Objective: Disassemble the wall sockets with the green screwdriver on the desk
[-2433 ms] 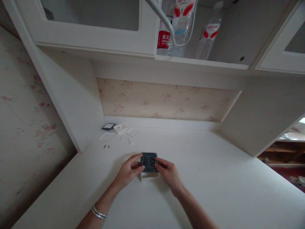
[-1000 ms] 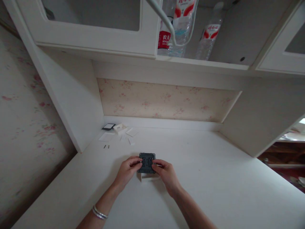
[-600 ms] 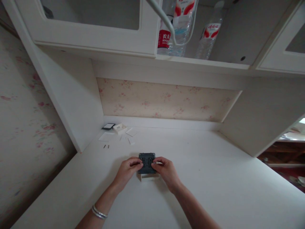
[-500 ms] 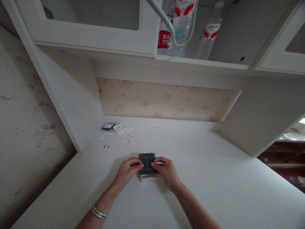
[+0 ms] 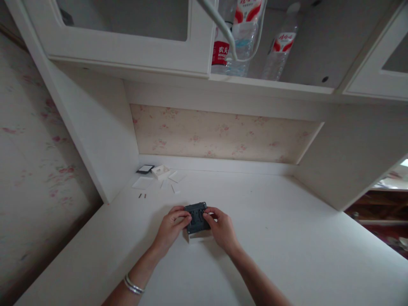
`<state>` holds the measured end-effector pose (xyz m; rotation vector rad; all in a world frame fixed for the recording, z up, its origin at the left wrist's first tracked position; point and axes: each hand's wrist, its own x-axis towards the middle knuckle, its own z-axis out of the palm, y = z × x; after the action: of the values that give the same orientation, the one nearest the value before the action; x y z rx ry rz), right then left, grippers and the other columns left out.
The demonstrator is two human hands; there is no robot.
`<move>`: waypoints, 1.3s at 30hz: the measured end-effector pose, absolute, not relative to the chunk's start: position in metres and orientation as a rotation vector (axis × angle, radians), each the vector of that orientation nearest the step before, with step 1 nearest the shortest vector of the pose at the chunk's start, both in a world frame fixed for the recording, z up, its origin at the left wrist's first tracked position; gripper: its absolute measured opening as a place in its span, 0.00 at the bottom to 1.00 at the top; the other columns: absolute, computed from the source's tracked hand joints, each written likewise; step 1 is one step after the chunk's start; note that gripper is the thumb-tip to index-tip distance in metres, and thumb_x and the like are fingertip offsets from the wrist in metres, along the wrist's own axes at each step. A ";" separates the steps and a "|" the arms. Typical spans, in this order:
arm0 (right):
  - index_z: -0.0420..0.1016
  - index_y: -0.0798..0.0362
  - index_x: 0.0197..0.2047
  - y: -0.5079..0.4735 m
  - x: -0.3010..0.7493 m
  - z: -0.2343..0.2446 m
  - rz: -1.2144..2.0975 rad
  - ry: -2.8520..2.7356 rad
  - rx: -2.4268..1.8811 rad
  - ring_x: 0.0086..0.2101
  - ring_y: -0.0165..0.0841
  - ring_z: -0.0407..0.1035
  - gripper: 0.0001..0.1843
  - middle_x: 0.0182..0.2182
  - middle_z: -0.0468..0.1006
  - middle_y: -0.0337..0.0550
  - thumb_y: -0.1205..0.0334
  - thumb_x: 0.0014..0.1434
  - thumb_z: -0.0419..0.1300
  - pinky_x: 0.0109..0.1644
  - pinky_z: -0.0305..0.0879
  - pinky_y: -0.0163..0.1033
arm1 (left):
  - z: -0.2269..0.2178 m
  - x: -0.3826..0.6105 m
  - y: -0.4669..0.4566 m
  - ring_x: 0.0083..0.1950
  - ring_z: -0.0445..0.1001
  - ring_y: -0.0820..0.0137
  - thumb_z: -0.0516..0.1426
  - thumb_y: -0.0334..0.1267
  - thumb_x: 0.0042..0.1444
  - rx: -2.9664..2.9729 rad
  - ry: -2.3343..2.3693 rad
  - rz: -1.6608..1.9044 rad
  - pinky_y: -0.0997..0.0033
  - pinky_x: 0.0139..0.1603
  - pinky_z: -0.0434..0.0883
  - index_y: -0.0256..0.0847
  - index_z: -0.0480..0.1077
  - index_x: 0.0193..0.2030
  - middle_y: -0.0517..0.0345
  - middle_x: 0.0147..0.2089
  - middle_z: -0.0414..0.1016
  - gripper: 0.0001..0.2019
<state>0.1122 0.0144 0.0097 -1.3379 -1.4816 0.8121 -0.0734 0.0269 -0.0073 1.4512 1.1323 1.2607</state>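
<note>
Between my two hands is a dark grey, roughly square plastic device with moulded detail on its upward face; its exact kind I cannot make out. My left hand pinches its left edge, thumb on top. The right edge is gripped by my right hand, with the thumb over the face. Just under and in front of the device shows a white open box, mostly hidden by it. The device is slightly tilted, its right side a little higher.
At the back left of the white desk lie a black-framed card, a white tray insert, several papers and two small dark strips. Overhead, a shelf holds plastic bottles, with a pale curved tube hanging before it.
The dark device has turned slightly counterclockwise, its right side rising, with both hands still on it. My fingers have shifted a little along its edges.
</note>
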 end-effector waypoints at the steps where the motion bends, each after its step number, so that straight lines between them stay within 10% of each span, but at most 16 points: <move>1: 0.75 0.52 0.36 0.014 0.113 0.013 0.788 -1.499 -1.336 0.32 0.35 0.72 0.10 0.34 0.79 0.43 0.57 0.55 0.56 0.37 0.67 0.38 | -0.007 -0.073 0.028 0.46 0.72 0.63 0.63 0.46 0.47 1.510 1.148 1.296 0.70 0.39 0.72 0.39 0.78 0.32 0.51 0.45 0.68 0.12; 18: 0.76 0.52 0.34 0.013 0.135 0.035 0.584 -1.459 -1.465 0.26 0.34 0.73 0.12 0.30 0.80 0.43 0.54 0.54 0.57 0.31 0.66 0.37 | 0.004 -0.036 0.046 0.40 0.70 0.70 0.57 0.37 0.55 1.931 1.147 1.437 0.73 0.41 0.68 0.43 0.77 0.33 0.57 0.37 0.69 0.06; 30: 0.78 0.54 0.35 0.019 0.157 0.032 0.666 -1.226 -1.505 0.24 0.34 0.70 0.16 0.24 0.78 0.42 0.50 0.50 0.60 0.28 0.64 0.37 | 0.004 -0.039 0.094 0.33 0.72 0.71 0.59 0.48 0.53 1.887 1.406 1.490 0.73 0.35 0.69 0.41 0.76 0.32 0.57 0.37 0.71 0.13; 39: 0.78 0.56 0.36 0.019 0.171 0.014 0.894 -1.082 -1.374 0.25 0.34 0.70 0.20 0.25 0.78 0.43 0.48 0.49 0.63 0.28 0.63 0.36 | -0.017 -0.077 0.176 0.42 0.71 0.65 0.56 0.39 0.56 2.293 1.758 0.881 0.68 0.47 0.65 0.43 0.78 0.32 0.53 0.39 0.73 0.09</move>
<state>0.1710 0.0194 0.0142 -1.3742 -1.0824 0.8942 -0.0766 0.1758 -0.0167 2.2931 1.7580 0.8808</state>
